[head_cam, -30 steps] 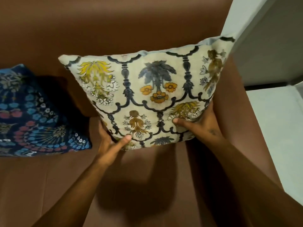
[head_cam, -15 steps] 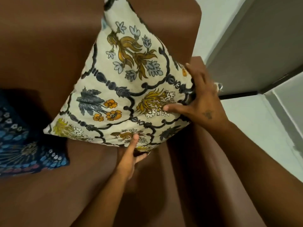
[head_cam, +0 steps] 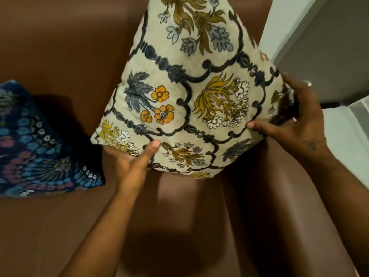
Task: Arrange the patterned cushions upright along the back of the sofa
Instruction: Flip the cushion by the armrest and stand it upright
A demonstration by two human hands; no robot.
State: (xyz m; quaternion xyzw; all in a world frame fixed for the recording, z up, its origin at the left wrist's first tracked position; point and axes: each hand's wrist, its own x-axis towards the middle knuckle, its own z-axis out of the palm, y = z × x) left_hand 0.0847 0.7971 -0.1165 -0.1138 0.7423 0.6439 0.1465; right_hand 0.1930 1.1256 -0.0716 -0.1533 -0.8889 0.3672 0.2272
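A cream cushion [head_cam: 191, 92] with yellow, orange and grey flowers and dark scrollwork is lifted above the brown sofa seat [head_cam: 60, 226], turned on a corner and tilted. My left hand [head_cam: 133, 164] grips its lower edge, thumb on the front face. At the cushion's right corner my right hand [head_cam: 295, 120] holds on, thumb in front and fingers behind. A dark blue patterned cushion [head_cam: 40, 144] leans against the sofa back [head_cam: 69, 47] at the left, partly cut off by the frame edge.
The sofa's brown armrest [head_cam: 279, 196] runs down the right side beneath my right forearm. Beyond it are a pale wall [head_cam: 283, 19], a grey door or panel [head_cam: 329, 56] and a light floor [head_cam: 343, 132].
The cream cushion has been rotated from lying level to standing on a corner and lifted closer to the camera. My right hand has slid up its side; my left hand stays at the bottom edge.
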